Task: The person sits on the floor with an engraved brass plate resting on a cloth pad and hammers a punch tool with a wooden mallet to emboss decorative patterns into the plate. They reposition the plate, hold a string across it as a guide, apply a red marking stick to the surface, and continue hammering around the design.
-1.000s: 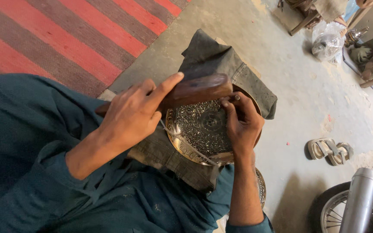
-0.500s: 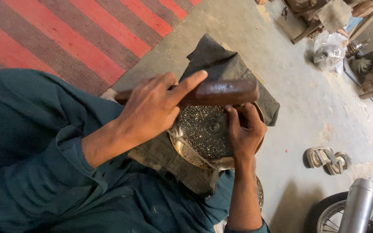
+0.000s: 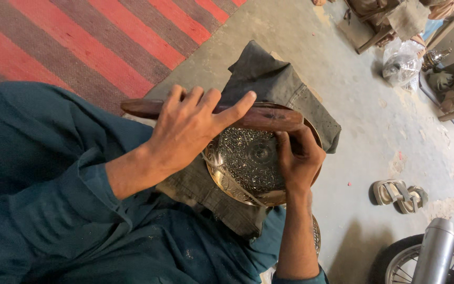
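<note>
Engraved brass plate worked on the lap with a wooden mallet

At the centre of the frame the left hand (image 3: 193, 129) has its grip closed around a dark wooden mallet (image 3: 269, 117), index finger stretched along it, the mallet lying across the upper rim of the round engraved brass plate (image 3: 248, 160). The right hand (image 3: 298, 158), just right of centre, is curled shut on something small against the plate's right edge; what it pinches is hidden by the fingers. The plate rests on a grey folded cloth (image 3: 285, 87) over the person's teal-clad legs (image 3: 38, 158). This looks like the striking step of the chasing work; the next blow seems to call for a steady right hand and a short, square tap. Sandals (image 3: 400, 194) lie on the concrete floor (image 3: 342, 63) at lower right.
</note>
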Demonstrator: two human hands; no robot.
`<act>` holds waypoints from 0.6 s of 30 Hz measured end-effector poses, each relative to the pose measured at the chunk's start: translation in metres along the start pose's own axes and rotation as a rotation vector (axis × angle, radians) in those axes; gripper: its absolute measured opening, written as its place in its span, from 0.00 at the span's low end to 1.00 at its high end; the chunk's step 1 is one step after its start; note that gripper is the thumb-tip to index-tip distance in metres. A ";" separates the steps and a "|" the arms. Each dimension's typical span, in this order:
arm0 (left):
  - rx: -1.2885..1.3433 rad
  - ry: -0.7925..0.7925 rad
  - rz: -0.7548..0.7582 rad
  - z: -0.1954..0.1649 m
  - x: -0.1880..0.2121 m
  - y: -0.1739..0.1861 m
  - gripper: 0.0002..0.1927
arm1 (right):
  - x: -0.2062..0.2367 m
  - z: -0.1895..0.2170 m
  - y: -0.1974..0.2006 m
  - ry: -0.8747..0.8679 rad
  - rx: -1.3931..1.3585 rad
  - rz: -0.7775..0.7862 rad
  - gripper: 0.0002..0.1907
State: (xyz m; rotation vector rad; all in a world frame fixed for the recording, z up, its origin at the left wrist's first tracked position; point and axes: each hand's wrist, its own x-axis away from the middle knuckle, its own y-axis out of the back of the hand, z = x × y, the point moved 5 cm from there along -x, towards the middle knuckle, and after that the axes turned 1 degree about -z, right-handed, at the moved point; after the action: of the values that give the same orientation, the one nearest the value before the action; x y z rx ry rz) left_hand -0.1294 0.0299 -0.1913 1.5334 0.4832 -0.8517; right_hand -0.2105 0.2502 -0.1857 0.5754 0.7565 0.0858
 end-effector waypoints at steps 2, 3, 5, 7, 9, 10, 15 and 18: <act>0.194 0.051 -0.021 0.003 0.000 -0.001 0.39 | -0.001 -0.002 -0.001 -0.015 0.003 0.004 0.08; 0.293 0.074 -0.030 0.004 0.001 -0.003 0.39 | 0.000 -0.002 -0.002 -0.009 0.005 0.007 0.08; 0.067 0.008 -0.044 0.002 0.000 -0.004 0.38 | -0.001 -0.003 -0.002 0.005 0.008 0.015 0.08; 0.077 0.010 -0.061 0.003 0.000 -0.004 0.37 | -0.001 -0.005 -0.001 -0.009 0.003 0.006 0.08; 0.322 0.072 -0.076 0.006 0.001 -0.005 0.37 | 0.000 -0.005 -0.001 -0.009 0.005 0.006 0.07; 0.199 0.039 -0.076 0.004 0.001 -0.005 0.37 | 0.000 -0.004 -0.002 0.004 0.011 0.014 0.07; 0.292 0.067 -0.058 0.007 0.000 -0.010 0.38 | -0.002 -0.004 -0.002 -0.019 0.002 0.001 0.08; -0.005 -0.026 -0.071 0.004 0.000 -0.013 0.36 | -0.002 -0.004 -0.003 -0.021 0.024 0.020 0.06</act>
State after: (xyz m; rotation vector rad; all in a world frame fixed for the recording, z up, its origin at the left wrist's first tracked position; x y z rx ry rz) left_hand -0.1394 0.0275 -0.1998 1.5063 0.5224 -0.9234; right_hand -0.2152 0.2490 -0.1887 0.6064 0.7328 0.0890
